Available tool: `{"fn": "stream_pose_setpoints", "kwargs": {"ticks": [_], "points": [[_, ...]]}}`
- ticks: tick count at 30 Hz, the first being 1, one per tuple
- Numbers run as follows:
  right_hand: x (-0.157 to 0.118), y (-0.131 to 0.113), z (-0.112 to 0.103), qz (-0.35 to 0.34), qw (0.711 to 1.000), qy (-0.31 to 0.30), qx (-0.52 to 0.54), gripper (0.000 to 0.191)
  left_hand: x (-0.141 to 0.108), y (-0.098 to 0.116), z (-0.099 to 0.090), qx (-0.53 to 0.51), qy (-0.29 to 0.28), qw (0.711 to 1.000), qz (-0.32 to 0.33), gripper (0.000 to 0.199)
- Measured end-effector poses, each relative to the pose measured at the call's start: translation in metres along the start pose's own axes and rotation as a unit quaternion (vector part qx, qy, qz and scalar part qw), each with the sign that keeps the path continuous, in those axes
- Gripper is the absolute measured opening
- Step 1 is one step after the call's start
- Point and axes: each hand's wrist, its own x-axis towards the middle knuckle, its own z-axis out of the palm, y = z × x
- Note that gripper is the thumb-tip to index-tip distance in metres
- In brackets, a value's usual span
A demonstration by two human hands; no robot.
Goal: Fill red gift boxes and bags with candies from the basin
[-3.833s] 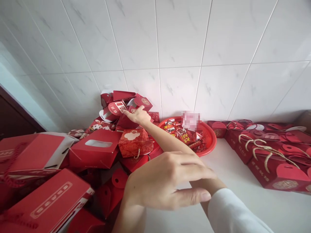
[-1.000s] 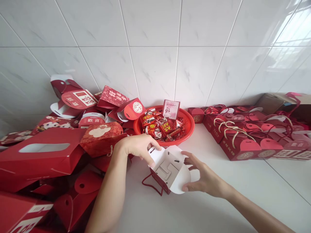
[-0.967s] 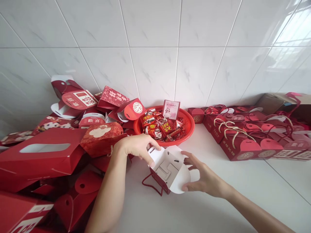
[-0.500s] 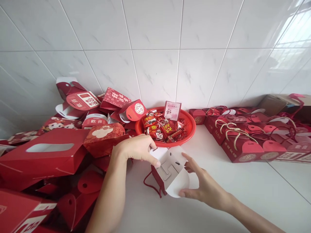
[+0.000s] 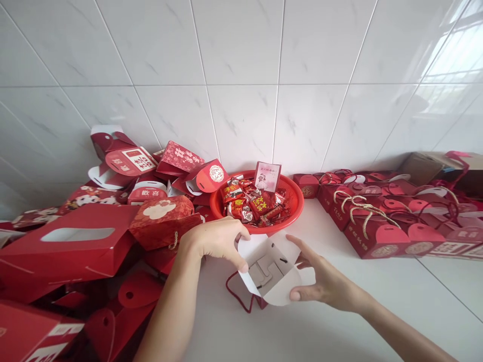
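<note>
A small gift box [image 5: 268, 271] stands with its top flaps spread, showing a white inside with nothing in it. A dark red cord [image 5: 241, 296] hangs at its left side. My left hand [image 5: 222, 241] grips the box's left flap between thumb and fingers. On the right, my right hand [image 5: 317, 276] holds the right flaps, thumb in front and fingers behind. Just beyond the box sits a red plastic basket [image 5: 298, 203] of red-wrapped sweets [image 5: 258, 203], with a pink card [image 5: 267, 176] upright among them.
Red boxes [image 5: 75, 236] are heaped on the left, close to my left forearm. Closed red boxes [image 5: 377, 231] with cord handles stand in rows at the right, before a cardboard box [image 5: 418, 163]. A tiled wall [image 5: 241, 115] rises behind the white table [image 5: 320, 332].
The box's flaps have been spread wider, so more of its inside shows. My right hand has shifted slightly right. The left flap now leans outward under my left thumb.
</note>
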Motion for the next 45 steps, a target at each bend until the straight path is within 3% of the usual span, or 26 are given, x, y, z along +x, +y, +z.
{"fn": "stream_pose_setpoints", "kwargs": {"ticks": [3,7,9,12,14,17,21,23,25,30,36,39,45], "points": [[0.008,-0.007,-0.024,-0.035,0.998,-0.024,-0.047,0.100,-0.007,-0.001,-0.005,-0.028,0.021,0.999,-0.006,0.064],[0.036,-0.027,-0.062,-0.092,0.992,0.002,-0.085,0.060,-0.004,-0.004,-0.008,-0.085,0.151,0.984,0.039,0.046],[0.061,-0.033,-0.073,-0.110,0.991,0.039,-0.059,0.047,0.015,-0.007,-0.013,-0.082,0.218,0.971,0.061,0.043],[0.109,-0.030,-0.073,-0.126,0.986,0.110,-0.015,0.040,0.063,-0.012,-0.035,-0.039,0.280,0.958,0.044,0.039],[0.140,-0.023,-0.064,-0.128,0.979,0.157,0.015,0.035,0.099,-0.015,-0.056,-0.003,0.275,0.959,-0.061,0.039],[0.175,-0.012,-0.047,-0.094,0.962,0.248,0.067,0.024,0.141,-0.021,-0.079,0.022,0.230,0.963,-0.141,0.047],[0.195,-0.001,-0.036,-0.050,0.937,0.325,0.118,0.022,0.163,-0.027,-0.075,0.060,0.156,0.968,-0.190,0.074],[0.198,0.004,-0.036,-0.041,0.930,0.343,0.122,0.024,0.166,-0.025,-0.063,0.082,0.131,0.967,-0.204,0.091],[0.201,0.010,-0.036,-0.025,0.925,0.357,0.124,0.026,0.166,-0.020,-0.052,0.098,0.110,0.966,-0.212,0.095],[0.205,0.017,-0.035,0.001,0.917,0.375,0.135,0.032,0.155,-0.005,-0.048,0.119,0.057,0.978,-0.164,0.073],[0.202,0.015,-0.036,0.000,0.902,0.399,0.167,0.033,0.135,-0.006,-0.071,0.084,-0.015,0.992,-0.090,0.042],[0.201,0.015,-0.036,-0.005,0.892,0.413,0.183,0.031,0.139,-0.012,-0.087,0.061,0.027,0.994,-0.084,0.034],[0.202,0.016,-0.036,-0.009,0.879,0.426,0.212,0.030,0.178,-0.004,-0.093,0.013,0.212,0.977,-0.031,0.041]]}}
